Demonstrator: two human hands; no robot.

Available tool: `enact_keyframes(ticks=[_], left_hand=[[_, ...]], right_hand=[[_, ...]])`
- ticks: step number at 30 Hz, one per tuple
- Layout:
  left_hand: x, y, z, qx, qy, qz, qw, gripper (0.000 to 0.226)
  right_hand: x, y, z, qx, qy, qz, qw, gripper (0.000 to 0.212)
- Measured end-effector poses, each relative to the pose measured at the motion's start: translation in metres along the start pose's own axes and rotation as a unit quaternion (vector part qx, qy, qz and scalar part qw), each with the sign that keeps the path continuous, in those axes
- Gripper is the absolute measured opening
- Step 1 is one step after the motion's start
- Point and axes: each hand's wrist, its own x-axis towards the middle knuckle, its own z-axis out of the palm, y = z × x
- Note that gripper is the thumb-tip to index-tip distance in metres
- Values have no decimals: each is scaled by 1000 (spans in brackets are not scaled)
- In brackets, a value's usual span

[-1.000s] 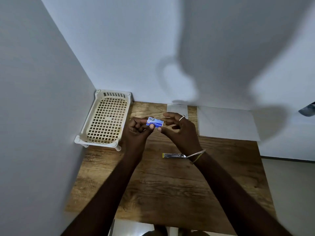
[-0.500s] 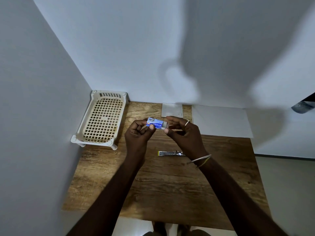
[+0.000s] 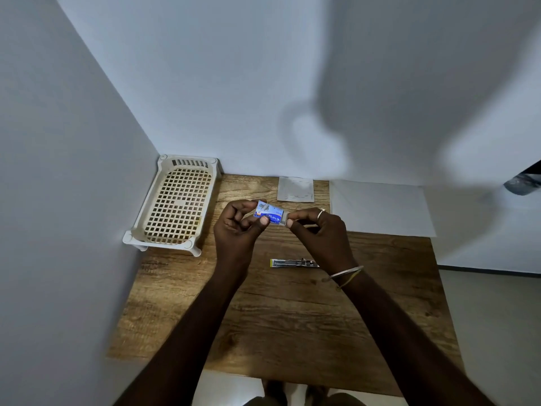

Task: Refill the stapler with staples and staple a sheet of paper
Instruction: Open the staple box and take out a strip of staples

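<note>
I hold a small blue staple box (image 3: 269,213) above the wooden table (image 3: 292,317). My left hand (image 3: 237,230) grips its left end between thumb and fingers. My right hand (image 3: 319,232) pinches the grey inner tray that sticks out of the box's right end. The stapler (image 3: 294,263), silver with a yellow tip, lies flat on the table below my right hand, untouched. A white sheet of paper (image 3: 380,208) lies at the back right of the table.
A cream plastic basket (image 3: 175,206) stands in the back left corner against the walls. A small white paper square (image 3: 295,189) lies at the back edge. Walls close off the left and back; the floor shows at the right.
My right fingers have shifted to the box's right end, and the grey inner tray now shows there. The box has dropped slightly toward me.
</note>
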Motion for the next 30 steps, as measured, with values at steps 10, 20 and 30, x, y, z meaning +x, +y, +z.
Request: enact_keyframes(ticks=[10,20,30], left_hand=[[-1,5,6,37,-25,14,999,35],[-3,-4,7,-4,-14,10,1000,32],[-8,-17,4,-45,14,-47,998,34]], right_hand=[[-6,6,-1,1,-3,-17,1000,9],[-8,2,-6,-21,2,-35,999,9],[-6,0,-12,-144,-22,-94,985,13]])
